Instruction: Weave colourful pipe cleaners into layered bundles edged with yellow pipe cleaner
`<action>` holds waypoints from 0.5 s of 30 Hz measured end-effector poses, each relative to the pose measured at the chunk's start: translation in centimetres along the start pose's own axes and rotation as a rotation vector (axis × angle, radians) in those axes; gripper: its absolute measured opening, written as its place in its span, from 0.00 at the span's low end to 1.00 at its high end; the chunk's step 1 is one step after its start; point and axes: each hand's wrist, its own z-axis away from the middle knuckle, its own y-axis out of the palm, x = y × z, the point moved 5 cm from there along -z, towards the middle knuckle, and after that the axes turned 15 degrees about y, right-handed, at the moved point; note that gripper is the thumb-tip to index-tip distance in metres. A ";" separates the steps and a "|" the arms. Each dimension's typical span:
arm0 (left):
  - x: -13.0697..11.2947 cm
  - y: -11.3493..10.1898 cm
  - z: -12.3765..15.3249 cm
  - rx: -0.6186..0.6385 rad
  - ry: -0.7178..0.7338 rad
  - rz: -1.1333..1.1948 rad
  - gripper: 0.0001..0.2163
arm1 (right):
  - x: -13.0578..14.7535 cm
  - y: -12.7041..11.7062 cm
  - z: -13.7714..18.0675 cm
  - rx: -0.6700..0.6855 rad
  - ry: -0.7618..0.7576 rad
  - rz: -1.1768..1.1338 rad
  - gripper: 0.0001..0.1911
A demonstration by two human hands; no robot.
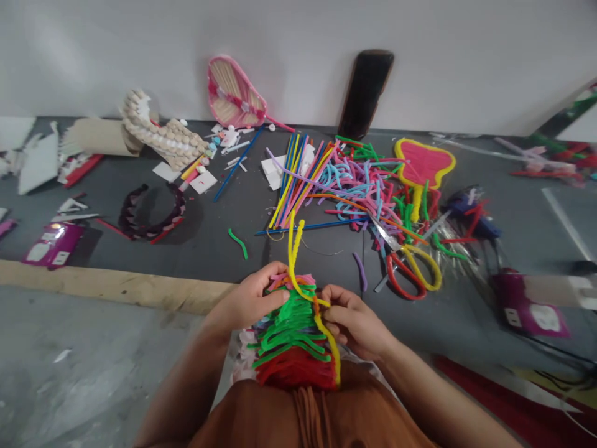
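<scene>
Close to my body is a piece made of pipe cleaners (291,333), with rows of green, red, orange and pink. My left hand (259,298) is closed on its upper left edge, thumb on top. A yellow pipe cleaner (292,261) rises from the top of the piece, its upper part bent back into a twisted end. My right hand (352,317) pinches the other end of this yellow strand at the right edge. Below those fingers, more yellow runs down the right side of the piece. The fingers beneath the piece are hidden.
Behind lies a heap of cut pipe cleaners (354,180), with scissors (405,270) at its right. A pink-and-yellow fan shape (424,163), a phone (366,93) and a pink fan (237,93) are farther back. A dark braided headband (152,211) lies left.
</scene>
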 end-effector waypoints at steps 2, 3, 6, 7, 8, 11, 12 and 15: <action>-0.2 0.0 -0.2 0.028 0.004 0.051 0.12 | 0.1 -0.1 0.0 0.038 0.009 0.090 0.13; -0.4 0.1 -0.4 0.048 0.023 0.099 0.14 | 0.2 -0.2 -0.1 0.051 0.012 0.149 0.14; -0.7 0.4 -1.1 0.082 0.076 0.298 0.22 | 0.9 -0.4 0.0 0.058 -0.026 0.274 0.19; -0.7 0.6 -1.3 0.085 0.073 0.364 0.25 | 1.1 -0.5 0.0 0.051 -0.052 0.289 0.20; -0.6 0.7 -1.4 0.081 0.060 0.415 0.28 | 1.4 -0.6 0.1 0.038 -0.081 0.294 0.20; 0.0 1.0 -1.6 0.034 -0.012 0.451 0.28 | 1.5 -1.0 0.5 -0.066 -0.159 0.316 0.19; 0.1 1.1 -1.5 0.014 -0.026 0.438 0.27 | 1.4 -1.3 0.6 -0.127 -0.186 0.320 0.19; 0.0 1.3 -1.5 -0.026 0.007 0.396 0.23 | 1.1 -1.9 0.9 -0.306 -0.263 0.341 0.16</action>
